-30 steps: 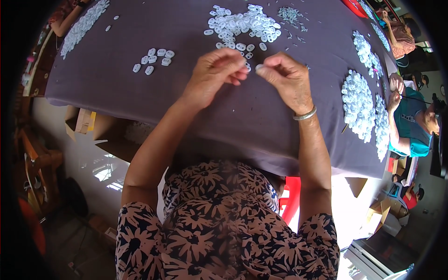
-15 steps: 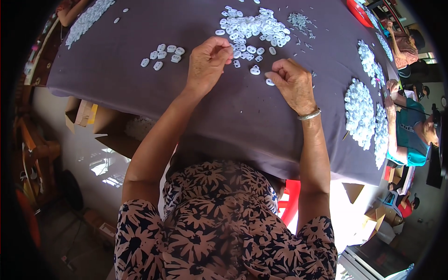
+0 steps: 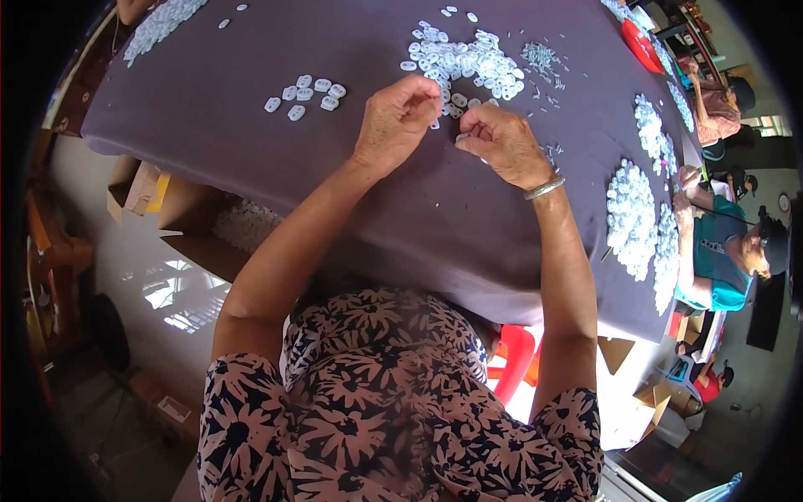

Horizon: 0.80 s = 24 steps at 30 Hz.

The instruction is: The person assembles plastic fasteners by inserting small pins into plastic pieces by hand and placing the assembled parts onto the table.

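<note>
L hand (image 3: 401, 117) is curled w/ thumb & fingertips close together, by the near edge of the main white pile (image 3: 468, 58); can't tell if it holds anything, fingers hide it. R hand (image 3: 508, 146) is bent inward in a narrow pinch just R of it, a gap between the two; pale bit at the thumb tip, piece or nail, can't tell. Progress, my read: early on. Eight white ovals (image 3: 304, 94) lie apart on the L part of the dark cloth (image 3: 226, 67), prob. the done lot, tho' detail's too small to check. Left to do: the main pile, far bigger, pcs overlapping, plus a few strays behind it. Small grey pins (image 3: 539, 57) are scattered R of the pile, plenty apparently unused. Bigger R heap (image 3: 631, 217) sits near a co-worker's hands (image 3: 687, 177), & a far L heap (image 3: 167, 25) is at the table's other side; can't tell if either counts as done. Open cardboard box (image 3: 191, 203) below the table edge has more pale pcs inside, status unclear.
</note>
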Available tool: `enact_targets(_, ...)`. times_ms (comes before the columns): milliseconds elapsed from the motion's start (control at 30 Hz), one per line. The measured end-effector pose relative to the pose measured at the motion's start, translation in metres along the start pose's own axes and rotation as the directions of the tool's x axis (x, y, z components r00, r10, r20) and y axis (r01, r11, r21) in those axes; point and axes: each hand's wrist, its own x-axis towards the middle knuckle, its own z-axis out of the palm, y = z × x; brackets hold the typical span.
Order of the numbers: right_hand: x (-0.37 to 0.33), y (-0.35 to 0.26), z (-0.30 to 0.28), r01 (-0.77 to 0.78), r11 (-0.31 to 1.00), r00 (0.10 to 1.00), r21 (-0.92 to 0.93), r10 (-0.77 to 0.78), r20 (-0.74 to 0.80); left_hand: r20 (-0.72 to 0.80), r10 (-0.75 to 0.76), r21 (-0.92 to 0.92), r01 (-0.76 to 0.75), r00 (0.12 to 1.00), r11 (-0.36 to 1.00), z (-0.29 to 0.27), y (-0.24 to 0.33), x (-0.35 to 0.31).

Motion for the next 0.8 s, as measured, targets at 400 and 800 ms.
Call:
enact_targets(400,0.003,0.008,0.030,0.173,0.832,0.959,0.528,-0.021,-0.282,0.260,-0.041,0.012,0.039,0.965,0.999,0.000,0.001,-0.003)
enact_targets(800,-0.007,0.001,0.017,0.104,0.887,0.948,0.449,0.048,-0.315,0.204,0.042,0.059,-0.055,0.978,0.997,0.004,0.007,-0.004)
